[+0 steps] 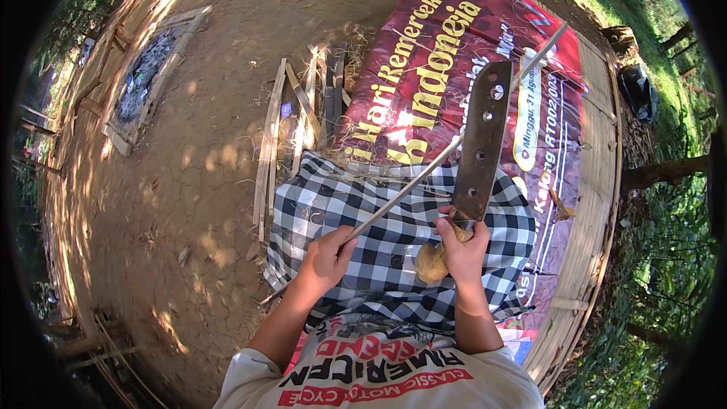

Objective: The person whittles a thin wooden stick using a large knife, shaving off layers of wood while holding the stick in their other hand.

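A long, thin strip of wood or bamboo (409, 183) runs slantwise across my lap, from low on the left up to the far right. My left hand (327, 257) is closed around its lower part. In my right hand (462, 248) is a big cleaver-like knife (482, 144), its broad dark blade with several holes pointing away from me. The fingers wrap the base of its pale, bulbous wooden handle (433, 263). Near its far end the blade overlaps the strip; whether they touch I cannot tell. A black-and-white checked cloth (363, 212) covers my lap.
Beneath me a dark red printed banner (413, 53) lies over a bamboo slat platform (587, 204). Several loose wood strips (274, 136) lie to the left on bare earth (197, 204). Farther left is a framed ash pit (151, 68). A black bag (638, 93) sits beyond the platform's right edge.
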A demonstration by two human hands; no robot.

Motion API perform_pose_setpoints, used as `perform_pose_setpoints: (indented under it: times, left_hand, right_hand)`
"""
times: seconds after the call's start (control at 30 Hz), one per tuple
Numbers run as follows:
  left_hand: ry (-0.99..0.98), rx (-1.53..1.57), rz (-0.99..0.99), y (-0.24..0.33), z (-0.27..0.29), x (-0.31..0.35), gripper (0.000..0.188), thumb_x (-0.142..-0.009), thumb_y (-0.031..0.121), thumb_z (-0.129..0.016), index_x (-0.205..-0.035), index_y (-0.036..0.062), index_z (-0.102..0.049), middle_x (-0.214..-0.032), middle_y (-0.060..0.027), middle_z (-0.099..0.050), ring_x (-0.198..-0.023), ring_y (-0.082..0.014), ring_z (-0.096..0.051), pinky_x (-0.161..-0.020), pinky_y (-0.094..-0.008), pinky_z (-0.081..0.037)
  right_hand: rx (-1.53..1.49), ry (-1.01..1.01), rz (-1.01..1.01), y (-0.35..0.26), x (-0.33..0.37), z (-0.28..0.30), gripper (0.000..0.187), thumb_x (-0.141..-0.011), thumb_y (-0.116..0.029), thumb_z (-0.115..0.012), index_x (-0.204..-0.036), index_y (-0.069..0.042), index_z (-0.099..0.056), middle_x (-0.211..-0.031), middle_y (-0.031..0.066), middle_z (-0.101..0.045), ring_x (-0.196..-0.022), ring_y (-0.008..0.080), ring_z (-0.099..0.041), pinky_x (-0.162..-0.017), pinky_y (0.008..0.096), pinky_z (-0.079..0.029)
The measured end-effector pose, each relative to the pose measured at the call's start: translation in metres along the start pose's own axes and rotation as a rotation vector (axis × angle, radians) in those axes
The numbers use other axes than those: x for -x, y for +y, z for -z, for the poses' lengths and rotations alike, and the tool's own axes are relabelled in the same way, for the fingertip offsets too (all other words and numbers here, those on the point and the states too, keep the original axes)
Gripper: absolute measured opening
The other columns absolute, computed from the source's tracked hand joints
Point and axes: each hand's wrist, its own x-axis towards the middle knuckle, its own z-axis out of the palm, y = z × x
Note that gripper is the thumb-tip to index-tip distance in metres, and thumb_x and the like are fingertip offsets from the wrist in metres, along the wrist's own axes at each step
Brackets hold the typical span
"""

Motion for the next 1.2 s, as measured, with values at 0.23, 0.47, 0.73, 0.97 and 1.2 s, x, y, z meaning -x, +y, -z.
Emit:
perform_pose_setpoints:
  times: [0.23,0.47,0.73,0.97,1.2]
  left_hand:
    - [-0.041,-0.076,-0.145,0.023,-0.039,-0.003,0.014,-0.088,0.003,-0.056,-0.102,0.0031,-0.056,-0.078,-0.0146,-0.057,-0.074,-0.0360,-0.056,-0.070,-0.0421,-0.043]
    - [0.038,-0.212,-0.185,0.025,-0.051,0.001,0.025,-0.083,0.001,-0.060,-0.108,0.0025,-0.058,-0.085,-0.0109,-0.055,-0.082,-0.0299,-0.054,-0.080,-0.0407,-0.039]
    - [0.034,-0.264,-0.201,0.025,-0.060,0.004,0.037,-0.079,0.003,-0.065,-0.115,0.0043,-0.057,-0.097,-0.0095,-0.054,-0.093,-0.0267,-0.053,-0.088,-0.0428,-0.033]
    - [-0.040,-0.339,-0.102,0.050,-0.017,0.020,0.071,-0.069,0.023,-0.081,-0.130,0.0067,-0.048,-0.120,-0.0136,-0.052,-0.111,-0.0323,-0.050,-0.097,-0.0450,-0.031]
    - [-0.166,-0.489,0.277,0.011,0.041,0.082,0.055,-0.068,0.029,-0.081,-0.110,0.0046,-0.056,-0.096,-0.0149,-0.063,-0.091,-0.0361,-0.060,-0.080,-0.0439,-0.045]
  right_hand:
    - [-0.185,0.200,0.016,0.013,-0.005,0.007,0.027,-0.087,-0.003,-0.066,-0.109,0.007,-0.055,-0.109,0.0165,-0.063,-0.097,0.0227,-0.065,-0.081,0.0346,-0.057]
    - [-0.419,0.308,-0.071,0.022,-0.010,0.013,0.023,-0.083,0.001,-0.069,-0.100,0.001,-0.053,-0.098,0.0131,-0.064,-0.081,0.0207,-0.065,-0.075,0.0340,-0.057]
    - [-0.566,0.344,-0.096,0.040,-0.015,0.018,0.026,-0.080,0.008,-0.069,-0.099,0.000,-0.054,-0.092,0.0082,-0.063,-0.075,0.0172,-0.063,-0.071,0.0300,-0.053]
    - [-0.504,0.524,-0.046,0.031,-0.017,0.022,0.027,-0.079,0.009,-0.069,-0.099,-0.001,-0.054,-0.092,0.0060,-0.061,-0.084,0.0149,-0.061,-0.077,0.0284,-0.051]
    - [-0.491,0.592,-0.046,0.032,-0.025,0.023,0.031,-0.078,0.010,-0.069,-0.100,-0.002,-0.051,-0.092,0.0059,-0.061,-0.083,0.0138,-0.060,-0.081,0.0284,-0.049]
